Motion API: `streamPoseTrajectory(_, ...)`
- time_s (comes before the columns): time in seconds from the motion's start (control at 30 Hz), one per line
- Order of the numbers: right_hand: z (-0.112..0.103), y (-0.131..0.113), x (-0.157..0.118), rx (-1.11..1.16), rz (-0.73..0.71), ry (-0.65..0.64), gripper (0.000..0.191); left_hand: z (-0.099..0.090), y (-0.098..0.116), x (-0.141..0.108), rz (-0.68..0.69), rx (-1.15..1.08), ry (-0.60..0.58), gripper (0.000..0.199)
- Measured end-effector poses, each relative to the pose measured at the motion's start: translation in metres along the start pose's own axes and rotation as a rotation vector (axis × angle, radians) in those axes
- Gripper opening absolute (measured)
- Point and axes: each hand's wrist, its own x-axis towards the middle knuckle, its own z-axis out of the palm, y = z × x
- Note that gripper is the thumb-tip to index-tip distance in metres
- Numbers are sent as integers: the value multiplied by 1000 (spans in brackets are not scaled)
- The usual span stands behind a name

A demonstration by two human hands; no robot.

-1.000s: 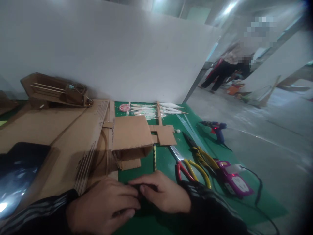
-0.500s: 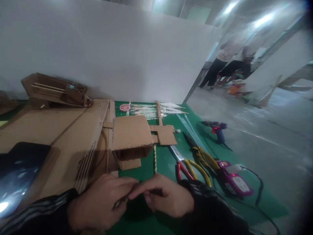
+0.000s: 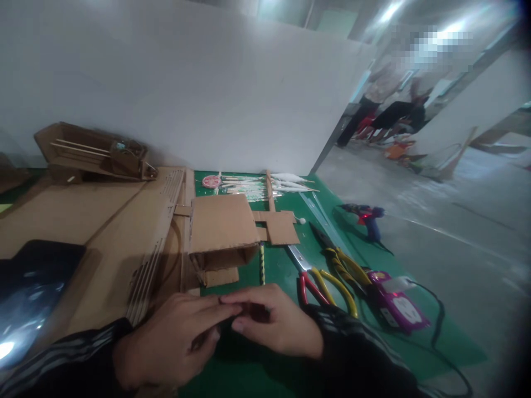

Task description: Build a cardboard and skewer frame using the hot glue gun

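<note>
My left hand [image 3: 176, 338] is at the bottom centre, its fingers curled inward and the thumb drawn near them. Anything inside that grip is too hidden to make out. My right hand [image 3: 280, 320] meets it from the right, the index fingertip touching the left fingers. A gap shows between the right thumb and index finger, and no object is visible there. Just beyond both hands stands an open-ended cardboard box [image 3: 224, 221]. Attached to or lying against its right side is a small cardboard square [image 3: 282, 228]. A black-and-yellow striped stick [image 3: 262, 265] lies below the box.
To the right lie scissors [image 3: 309, 276], pliers [image 3: 344, 262], a purple device [image 3: 398, 304] with a cable, and a glue gun [image 3: 367, 215]. White-tipped sticks [image 3: 249, 185] are at the back. Cardboard sheets [image 3: 112, 221] and a dark panel [image 3: 37, 287] cover the left. People [image 3: 385, 105] are far right.
My right hand has shifted slightly up, its index finger now resting over the left fingertips. My left fingers have straightened a little. The things on the table stay put.
</note>
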Motion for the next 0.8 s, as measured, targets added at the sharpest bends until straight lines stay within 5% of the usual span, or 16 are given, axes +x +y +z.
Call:
streamPoseTrajectory(0.3,3,0,3,-51,-95,219,10,2,0,-1,-23,6,-20,36)
streamPoseTrajectory(0.8,-5,-9,4,23,157,264,28,0,3,-5,-133,8,249,40)
